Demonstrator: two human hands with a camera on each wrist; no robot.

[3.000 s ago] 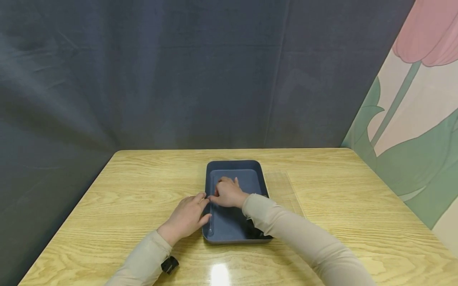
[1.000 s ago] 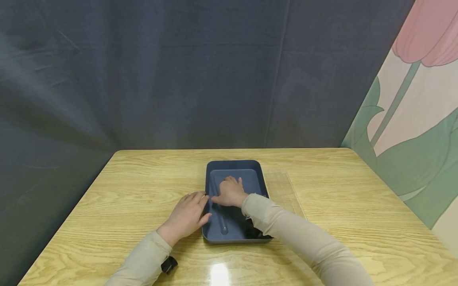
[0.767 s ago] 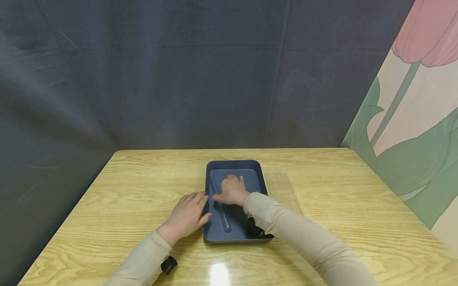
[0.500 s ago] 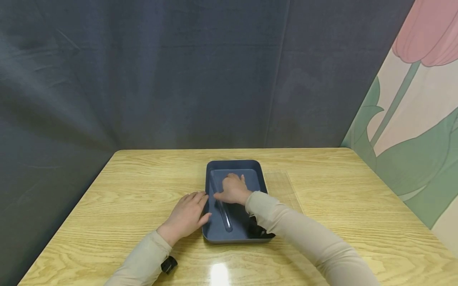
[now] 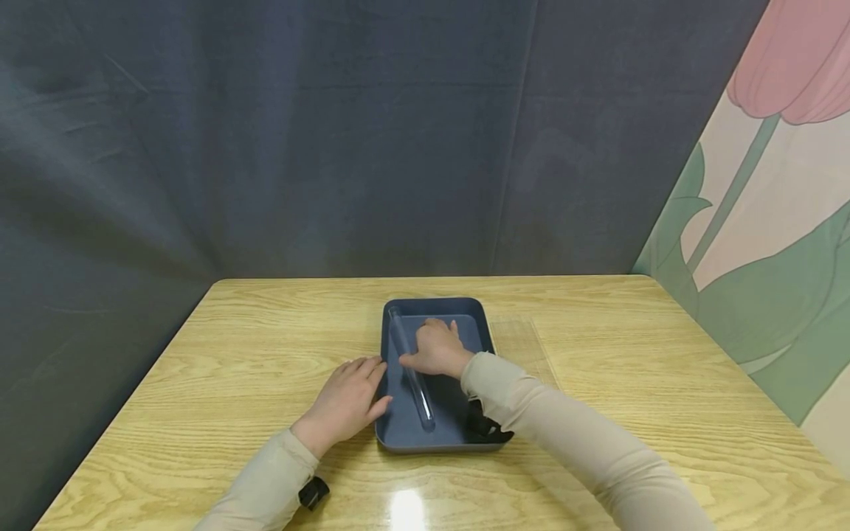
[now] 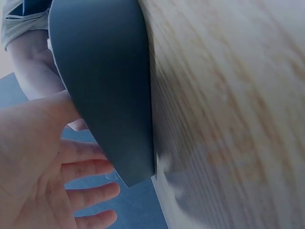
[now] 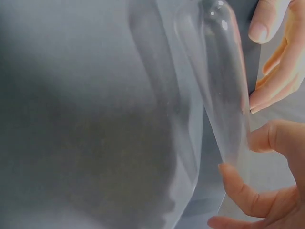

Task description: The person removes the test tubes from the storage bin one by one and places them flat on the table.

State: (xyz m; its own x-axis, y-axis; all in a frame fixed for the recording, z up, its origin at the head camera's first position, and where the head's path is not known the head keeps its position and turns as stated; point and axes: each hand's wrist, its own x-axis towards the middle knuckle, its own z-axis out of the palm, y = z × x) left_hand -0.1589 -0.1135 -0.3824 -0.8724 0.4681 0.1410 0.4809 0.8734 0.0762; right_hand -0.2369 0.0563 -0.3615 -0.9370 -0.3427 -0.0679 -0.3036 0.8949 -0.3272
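A clear test tube (image 5: 420, 394) with a rounded end slants across the dark blue tray (image 5: 432, 447), its far end near the tray's far left corner. My right hand (image 5: 438, 348) reaches over the tray and pinches the tube near its middle. In the right wrist view, thumb and finger (image 7: 238, 191) of the right hand hold the tube (image 7: 224, 81) from either side. The left hand (image 5: 348, 402) lies at the tray's left rim with fingers fairly straight. In the left wrist view, the left hand's fingers (image 6: 90, 195) extend past the tray wall (image 6: 105, 86).
A clear, flat, grid-like piece (image 5: 524, 343) lies on the wooden table (image 5: 265, 346) right of the tray, partly behind the right sleeve (image 5: 571, 435). A dark curtain (image 5: 398, 147) hangs behind the table, and a flower-painted wall (image 5: 764, 280) stands at right.
The tube has shifted from along the tray's left wall; its near end has swung right, and its far end shows higher. My right hand moved slightly right and away. The left hand stayed nearly still.
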